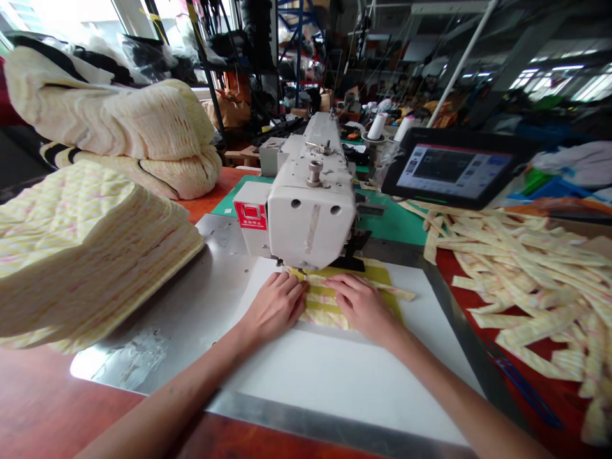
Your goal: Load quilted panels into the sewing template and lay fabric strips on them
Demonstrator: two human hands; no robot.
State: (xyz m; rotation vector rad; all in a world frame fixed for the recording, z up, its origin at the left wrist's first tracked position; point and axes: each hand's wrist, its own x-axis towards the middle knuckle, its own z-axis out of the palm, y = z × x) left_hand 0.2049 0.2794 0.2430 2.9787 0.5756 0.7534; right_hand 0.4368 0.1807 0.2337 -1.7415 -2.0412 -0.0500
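Note:
A narrow yellow-and-white patterned fabric strip (394, 291) lies across a yellow plate (382, 275) under the head of a white sewing machine (310, 223). My left hand (273, 305) is at the strip's left end, its fingers bent and closed down on it, with the tips partly hidden. On the other side, my right hand (361, 307) has its fingers pressed together on the strip, whose free end sticks out to the right. A wider patterned fabric piece (325, 317) shows between the hands. Both wrists hover low over a white sheet (344, 370).
At left stand a stack of quilted yellow fabric pieces (100, 255) and, behind it, bundled cream pieces (143, 121). Many loose fabric strips (526, 274) are heaped at right, near blue tweezers (526, 389). A control screen (454, 169) and white thread cones (377, 126) stand behind.

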